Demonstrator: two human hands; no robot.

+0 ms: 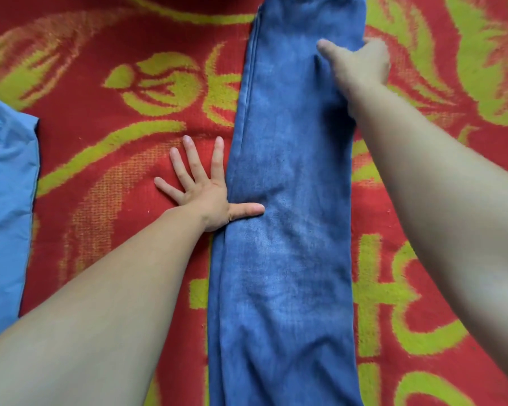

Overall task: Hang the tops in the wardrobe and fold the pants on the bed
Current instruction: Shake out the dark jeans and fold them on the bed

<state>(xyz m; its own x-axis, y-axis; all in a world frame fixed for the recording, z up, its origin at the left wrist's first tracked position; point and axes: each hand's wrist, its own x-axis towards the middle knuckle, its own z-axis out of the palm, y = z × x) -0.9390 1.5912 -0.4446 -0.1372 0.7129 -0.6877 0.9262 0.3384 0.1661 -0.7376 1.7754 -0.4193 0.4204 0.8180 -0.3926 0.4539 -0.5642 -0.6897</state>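
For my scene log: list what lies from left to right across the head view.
In order: light blue garment → left hand, flat on the blanket → jeans → right hand, at the jeans' right edge.

Probably a home bedroom.
A red-and-green blanket [106,177] fills the frame, jeans [285,259] spread flat at centre.

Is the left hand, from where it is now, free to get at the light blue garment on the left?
Probably yes. The left hand lies flat and holds nothing, only its thumb on the jeans, and just bare blanket separates it from the light blue garment.
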